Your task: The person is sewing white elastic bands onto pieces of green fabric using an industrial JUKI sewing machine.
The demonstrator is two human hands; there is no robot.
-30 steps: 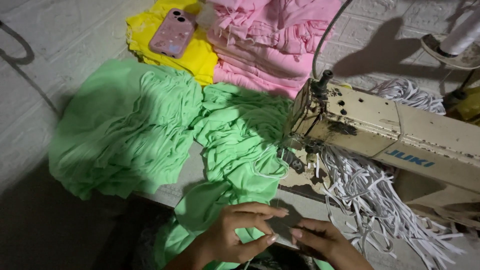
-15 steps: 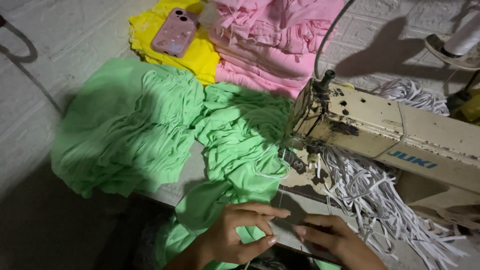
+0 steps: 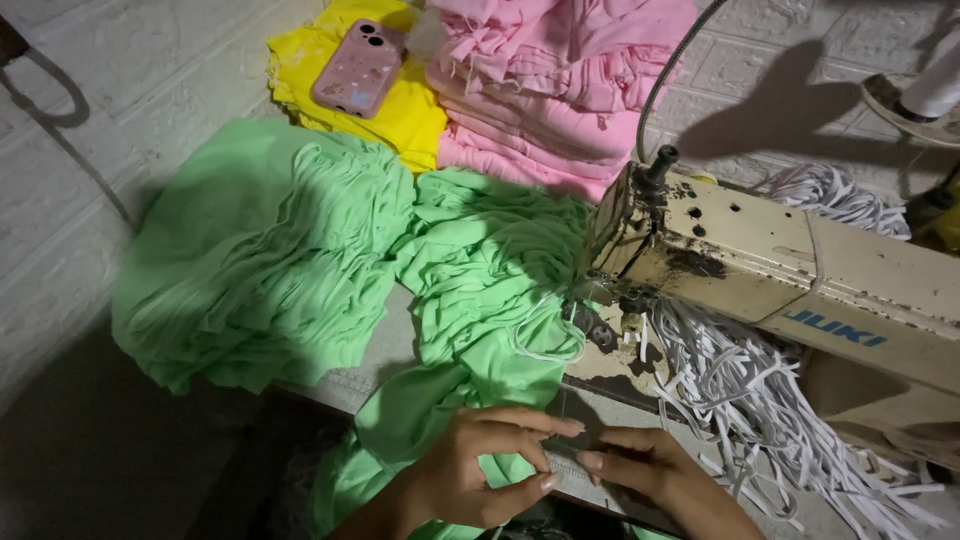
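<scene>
At the bottom of the head view, my left hand [image 3: 480, 465] pinches the edge of a light green fabric piece [image 3: 470, 290] between thumb and fingers. My right hand [image 3: 650, 475] meets it fingertip to fingertip and presses on the same fabric edge on the sewing table. The green cloth runs from my hands up to the needle area of a cream, worn sewing machine [image 3: 800, 270]. Whether a white elastic strip lies under my fingers, I cannot tell.
A big heap of green pieces [image 3: 250, 260] lies at left. Yellow fabric [image 3: 400, 110] with a pink-cased phone [image 3: 358, 67] on it and a pink stack [image 3: 560, 90] sit at the back. Loose white elastic strips [image 3: 760, 410] pile under the machine arm.
Both hands stay joined at the fabric edge with only slight finger shifts. The view has drifted a little, so the piles sit slightly further right.
</scene>
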